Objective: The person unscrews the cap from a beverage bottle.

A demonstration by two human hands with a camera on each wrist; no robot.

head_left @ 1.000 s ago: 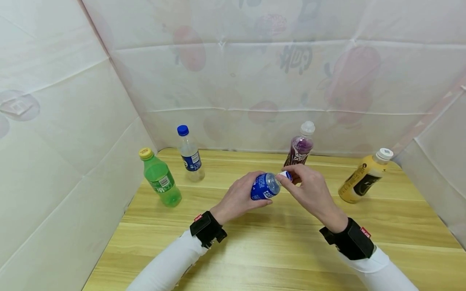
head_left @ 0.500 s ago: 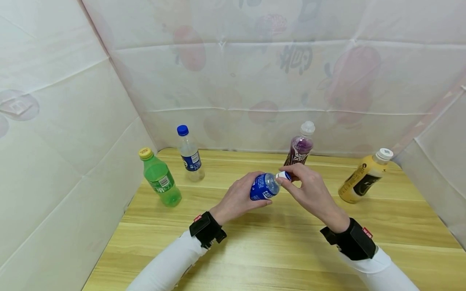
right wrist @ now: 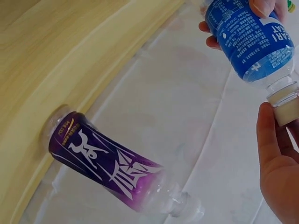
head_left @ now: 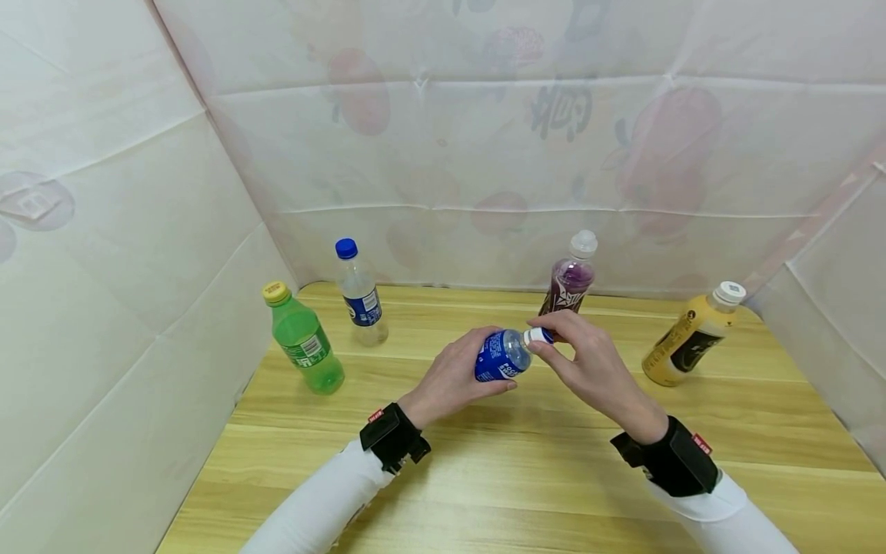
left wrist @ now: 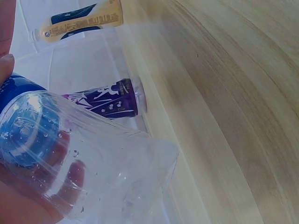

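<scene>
My left hand (head_left: 453,375) grips a clear plastic bottle (head_left: 500,356) with a blue label round its body, holding it tilted above the table with its neck toward the right. Thumb and fingers of my right hand (head_left: 594,368) pinch the white cap (head_left: 537,336) at the bottle's neck. In the right wrist view the cap (right wrist: 286,109) sits at the mouth of the bottle; whether it is threaded on I cannot tell. Droplets cling inside the clear lower part of the bottle (left wrist: 112,163) in the left wrist view, where no drink shows.
Behind my right hand stands a purple-labelled bottle (head_left: 571,281). A yellow bottle (head_left: 694,336) is at the right. On the left are a green bottle (head_left: 304,342) with a yellow cap and a clear bottle (head_left: 361,296) with a blue cap. White sheeting (head_left: 443,154) encloses the wooden table (head_left: 498,477).
The fingers of my right hand have shifted slightly on the cap, and the cap has turned a little to show more white. My left hand and the bottle stay almost still.
</scene>
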